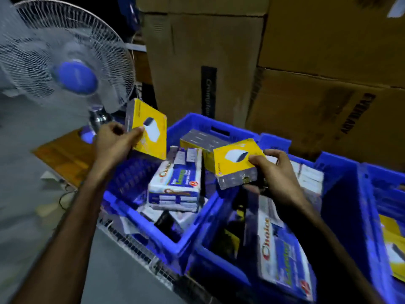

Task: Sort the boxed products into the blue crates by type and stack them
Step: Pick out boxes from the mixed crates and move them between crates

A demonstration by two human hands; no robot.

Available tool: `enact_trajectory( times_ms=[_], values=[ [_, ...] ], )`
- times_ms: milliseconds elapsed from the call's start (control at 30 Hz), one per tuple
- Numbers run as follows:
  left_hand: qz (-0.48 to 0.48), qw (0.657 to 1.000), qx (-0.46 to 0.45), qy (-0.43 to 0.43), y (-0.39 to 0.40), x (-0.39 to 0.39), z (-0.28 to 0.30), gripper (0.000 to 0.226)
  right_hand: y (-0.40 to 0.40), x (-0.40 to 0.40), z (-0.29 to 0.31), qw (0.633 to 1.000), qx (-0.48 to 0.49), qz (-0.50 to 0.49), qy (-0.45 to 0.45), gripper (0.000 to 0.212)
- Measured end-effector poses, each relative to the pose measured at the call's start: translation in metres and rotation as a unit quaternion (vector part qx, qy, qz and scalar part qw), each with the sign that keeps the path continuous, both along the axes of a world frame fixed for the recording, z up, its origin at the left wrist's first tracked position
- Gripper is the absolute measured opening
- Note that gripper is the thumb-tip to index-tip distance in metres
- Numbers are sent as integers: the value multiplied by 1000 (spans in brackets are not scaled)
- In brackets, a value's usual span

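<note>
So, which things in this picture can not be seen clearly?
Head view only:
- Bottom of the left crate: covered by piled boxes.
- Far right crate: cut off by the frame edge.
- Small print on the yellow box in the right hand: blurred.
- Fan: motion blur hides its blades.

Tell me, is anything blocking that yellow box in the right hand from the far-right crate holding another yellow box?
Nothing visible does. The right hand holds the yellow cardboard box above the blue plastic crates, over their walls; the far-right blue crate is open-topped.
</note>
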State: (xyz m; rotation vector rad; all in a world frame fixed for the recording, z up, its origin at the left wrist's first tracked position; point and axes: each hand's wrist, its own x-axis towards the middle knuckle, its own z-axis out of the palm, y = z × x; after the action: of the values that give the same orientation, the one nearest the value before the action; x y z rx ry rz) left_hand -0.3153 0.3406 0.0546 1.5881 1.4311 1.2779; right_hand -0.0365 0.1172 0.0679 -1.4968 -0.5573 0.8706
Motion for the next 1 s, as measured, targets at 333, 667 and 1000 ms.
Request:
enact_trajectory(
  times_ms=[333, 667, 1000],
  values=[
    [-83, 943, -83, 311, 54, -31, -68, 53, 91, -30, -30, 918, -170, -14, -359, 36],
    [-84, 959, 27, 269, 26, -25, -69, 28, 93, -41, -57, 892, -163, 25, -420, 19],
    [-139, 976, 91, 138, -48, -9, -53, 14, 30, -59, -64, 889, -49, 125, -438, 7]
  ],
)
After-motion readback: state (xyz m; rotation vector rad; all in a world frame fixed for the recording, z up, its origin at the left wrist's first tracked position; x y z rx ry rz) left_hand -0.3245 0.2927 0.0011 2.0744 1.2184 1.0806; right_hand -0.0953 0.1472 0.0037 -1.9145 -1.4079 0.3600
